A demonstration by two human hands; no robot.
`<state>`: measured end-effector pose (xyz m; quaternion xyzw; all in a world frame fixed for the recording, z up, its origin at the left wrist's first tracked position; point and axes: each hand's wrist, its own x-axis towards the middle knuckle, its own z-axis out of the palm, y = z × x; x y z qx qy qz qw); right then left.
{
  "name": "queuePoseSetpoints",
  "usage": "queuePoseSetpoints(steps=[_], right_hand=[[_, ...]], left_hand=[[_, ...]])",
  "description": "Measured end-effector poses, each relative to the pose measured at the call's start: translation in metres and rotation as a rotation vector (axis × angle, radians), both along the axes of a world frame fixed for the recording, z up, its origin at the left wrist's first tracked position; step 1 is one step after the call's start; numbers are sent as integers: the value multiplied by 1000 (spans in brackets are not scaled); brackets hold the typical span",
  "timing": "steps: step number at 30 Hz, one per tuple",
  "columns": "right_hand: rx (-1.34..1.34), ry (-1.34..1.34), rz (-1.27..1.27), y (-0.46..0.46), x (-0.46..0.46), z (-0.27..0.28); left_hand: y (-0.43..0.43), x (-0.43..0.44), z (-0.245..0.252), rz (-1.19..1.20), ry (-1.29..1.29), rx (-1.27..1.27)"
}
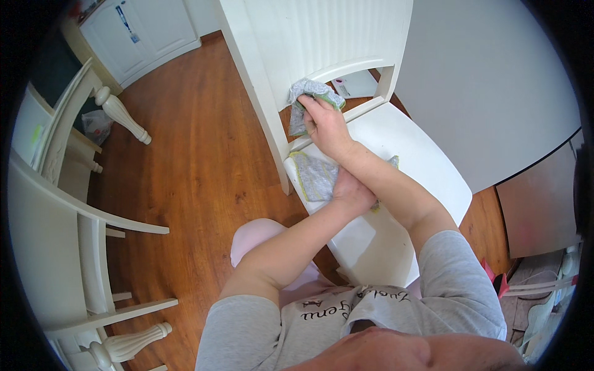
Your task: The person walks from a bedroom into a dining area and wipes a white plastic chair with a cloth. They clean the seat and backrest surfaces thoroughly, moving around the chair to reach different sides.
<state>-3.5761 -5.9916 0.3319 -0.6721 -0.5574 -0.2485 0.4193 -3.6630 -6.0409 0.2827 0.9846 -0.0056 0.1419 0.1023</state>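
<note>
A white wooden chair (pixel 434 153) stands before me, its slatted back upright beyond the seat. My right hand (pixel 327 123) is shut on a grey cloth with a green edge (pixel 310 90), pressed against the lower part of the chair's back near the left post. Beneath my crossed right forearm, my left hand (pixel 355 190) rests on the seat with a second grey cloth, yellow-edged (pixel 315 176), bunched around it. My left fingers are mostly hidden by the forearm and cloth, so their grip is unclear.
White furniture with turned legs (pixel 123 113) and another white chair (pixel 93 213) are at the left. White cabinets (pixel 139 35) stand at the back left. A large grey panel (pixel 482 83) borders the chair on the right. The floor (pixel 199 153) is brown wood.
</note>
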Motion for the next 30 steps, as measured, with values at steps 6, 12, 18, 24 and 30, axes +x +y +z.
queuePoseSetpoints(steps=[6, 12, 18, 24, 30], right_hand=[[-205, -45, -133, -9, 32, 2], [-114, 51, -448, -26, 106, 4], [-189, 19, -647, -60, 153, 18], [-77, 199, -704, -73, 175, -5], [187, 333, -517, -122, 177, -17]], left_hand=[[-2, -7, -3, 12, -74, -118], [-4, -7, -1, 21, -92, -131], [-2, -8, -1, 20, -82, -120], [-4, -6, 1, 1, -102, -110], [-4, -7, -1, -10, -140, -133]])
